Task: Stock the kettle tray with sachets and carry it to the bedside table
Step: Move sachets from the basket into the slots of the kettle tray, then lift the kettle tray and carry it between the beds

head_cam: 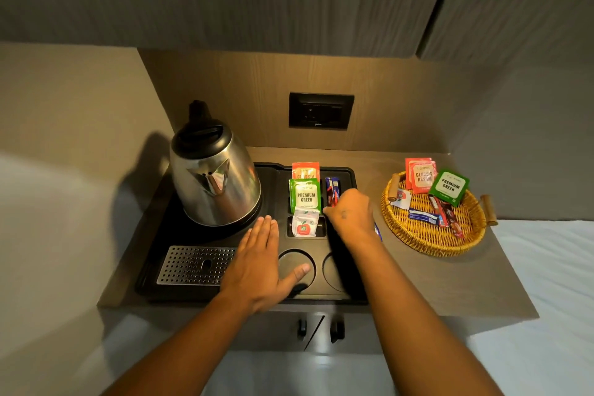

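Stocking underway: tray (193,294) on surface holds sachets (305,196); right hand (348,215) fingers pinch a stick at 1 o'clock slot, left hand (257,264) flat, empty (basket (414,243) at 3 o'clock still has sachets). Carrying remains.

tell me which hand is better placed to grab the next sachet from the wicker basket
Right. The wicker basket sits to the tray's right, nearest the right hand, which is at the sachet slots. The left hand lies flat on the black tray, farther away.

Black tray (160,280) with a shiny steel kettle (215,183), green (305,196) and orange sachets (305,170) in it, plus a golden wicker basket (418,241) on the grey-brown woodgrain table (466,283).
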`<state>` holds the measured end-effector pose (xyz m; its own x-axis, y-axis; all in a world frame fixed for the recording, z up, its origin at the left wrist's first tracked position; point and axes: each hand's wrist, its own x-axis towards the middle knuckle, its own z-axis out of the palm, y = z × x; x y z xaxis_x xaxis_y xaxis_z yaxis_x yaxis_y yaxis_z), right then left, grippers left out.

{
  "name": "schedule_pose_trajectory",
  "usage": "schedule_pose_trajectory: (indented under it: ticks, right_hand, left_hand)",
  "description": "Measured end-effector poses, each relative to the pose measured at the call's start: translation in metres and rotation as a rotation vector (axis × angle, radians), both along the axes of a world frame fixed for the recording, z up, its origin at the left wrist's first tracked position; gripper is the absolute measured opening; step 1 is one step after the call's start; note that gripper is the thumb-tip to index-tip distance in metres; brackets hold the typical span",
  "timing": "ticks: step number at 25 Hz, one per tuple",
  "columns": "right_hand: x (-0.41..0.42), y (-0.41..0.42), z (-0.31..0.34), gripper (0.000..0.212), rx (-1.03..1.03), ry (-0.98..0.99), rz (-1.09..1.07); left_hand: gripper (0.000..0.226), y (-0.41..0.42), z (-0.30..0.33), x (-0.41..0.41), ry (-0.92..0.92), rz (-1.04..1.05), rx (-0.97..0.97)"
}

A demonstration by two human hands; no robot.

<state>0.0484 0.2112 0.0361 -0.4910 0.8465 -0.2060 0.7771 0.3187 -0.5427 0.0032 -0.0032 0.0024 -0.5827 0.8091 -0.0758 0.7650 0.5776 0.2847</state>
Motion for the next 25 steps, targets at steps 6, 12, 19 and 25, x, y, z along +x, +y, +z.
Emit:
schedule_pose_trajectory:
  ticks: [6, 12, 19, 25]
  right_hand:
    - [0.048, 0.004, -0.004, 0.034, 0.12, 0.008, -0.01]
    - [0.065, 0.002, -0.026, 0.038, 0.239, -0.087, 0.048]
    - [0.049, 0.009, -0.035, 0.046, 0.255, -0.073, 0.026]
    - [0.043, 0.005, -0.038, 0.047, 0.316, -0.03, -0.005]
  left_hand:
    - [0.1, -0.009, 0.015, 0.004, -0.119, 0.082, 0.145]
    - [0.02, -0.093, 0.024, -0.073, 0.226, 0.495, 0.396]
    - [0.035, -0.097, 0.019, -0.142, -0.045, 0.637, 0.111]
    - [0.037, -0.099, 0.013, -0.151, -0.043, 0.625, 0.152]
